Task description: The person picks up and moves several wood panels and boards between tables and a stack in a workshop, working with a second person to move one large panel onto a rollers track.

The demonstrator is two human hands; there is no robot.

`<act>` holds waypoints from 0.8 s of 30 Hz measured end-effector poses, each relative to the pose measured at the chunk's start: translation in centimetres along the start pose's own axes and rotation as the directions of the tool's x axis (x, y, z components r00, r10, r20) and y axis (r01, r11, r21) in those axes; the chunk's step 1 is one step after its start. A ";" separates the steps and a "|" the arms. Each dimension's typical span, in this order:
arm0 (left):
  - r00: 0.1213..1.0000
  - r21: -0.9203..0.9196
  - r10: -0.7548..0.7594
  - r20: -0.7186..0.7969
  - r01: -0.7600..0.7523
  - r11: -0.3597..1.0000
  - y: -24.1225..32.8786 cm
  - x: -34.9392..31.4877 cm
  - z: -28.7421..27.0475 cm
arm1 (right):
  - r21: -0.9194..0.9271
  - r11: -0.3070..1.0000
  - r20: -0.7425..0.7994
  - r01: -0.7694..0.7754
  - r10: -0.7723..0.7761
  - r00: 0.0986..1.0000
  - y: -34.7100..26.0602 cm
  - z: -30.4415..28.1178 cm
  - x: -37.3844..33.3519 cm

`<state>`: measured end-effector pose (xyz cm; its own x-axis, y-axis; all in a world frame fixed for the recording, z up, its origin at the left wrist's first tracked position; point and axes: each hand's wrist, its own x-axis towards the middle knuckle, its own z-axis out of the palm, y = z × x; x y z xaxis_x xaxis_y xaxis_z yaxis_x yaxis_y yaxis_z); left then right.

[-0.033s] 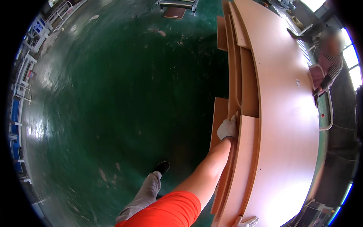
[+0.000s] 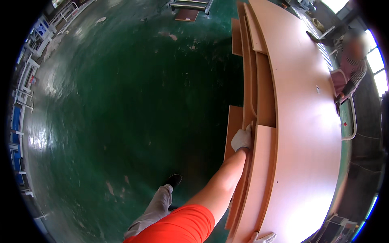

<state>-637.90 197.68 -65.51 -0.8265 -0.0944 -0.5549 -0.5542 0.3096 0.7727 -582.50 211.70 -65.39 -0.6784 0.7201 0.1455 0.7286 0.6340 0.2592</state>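
L hand (image 2: 242, 139): L side, board stack (image 2: 265, 150); can't tell if gripping
R hand (image 2: 263, 238): at edge, top panel (image 2: 306, 133); grip can't tell
Top panel: R of L hand

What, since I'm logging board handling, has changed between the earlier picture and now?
The stack of boards has shifted slightly left and toward the wearer; the gloved left hand and gloved right hand touching it went along. No hold was visibly taken or let go. The black shoe on the green floor stayed put.
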 end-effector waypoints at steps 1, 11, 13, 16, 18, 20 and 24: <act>1.000 0.010 0.006 -0.013 -0.006 1.000 0.0 0.5 0.0 | 0.015 1.000 0.005 0.003 -0.003 1.000 0.0 0.0 0.5; 0.997 0.101 0.066 0.032 -0.069 0.993 -2.0 3.7 3.4 | 0.164 0.986 0.071 0.030 -0.042 0.997 -5.9 -4.3 7.2; 0.994 0.075 0.104 0.023 -0.106 0.992 -2.6 3.9 3.2 | 0.171 0.985 0.106 0.024 -0.043 0.993 -7.9 -6.1 9.1; 0.991 0.052 0.128 0.040 -0.130 0.990 0.1 3.9 2.4 | 0.156 0.988 0.049 0.020 -0.028 0.998 -9.6 -6.9 10.0; 0.993 -0.010 0.117 -0.005 -0.117 0.993 4.2 7.0 0.8 | 0.122 0.992 0.089 0.005 -0.016 0.996 -9.9 -6.7 10.1; 0.998 -0.017 0.064 -0.008 -0.064 0.998 7.2 10.7 -0.4 | 0.127 0.992 0.091 0.012 -0.024 0.996 -10.2 -6.9 10.9; 0.995 -0.027 0.093 -0.042 -0.094 0.995 7.1 11.9 0.0 | 0.193 0.981 0.122 0.009 -0.033 0.992 -10.5 -6.8 11.8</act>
<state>-651.67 198.76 -66.64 -0.8777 -0.1051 -0.4676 -0.4767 0.2916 0.8293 -598.78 211.63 -59.92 -0.6856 0.7277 0.0188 0.7269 0.6830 0.0717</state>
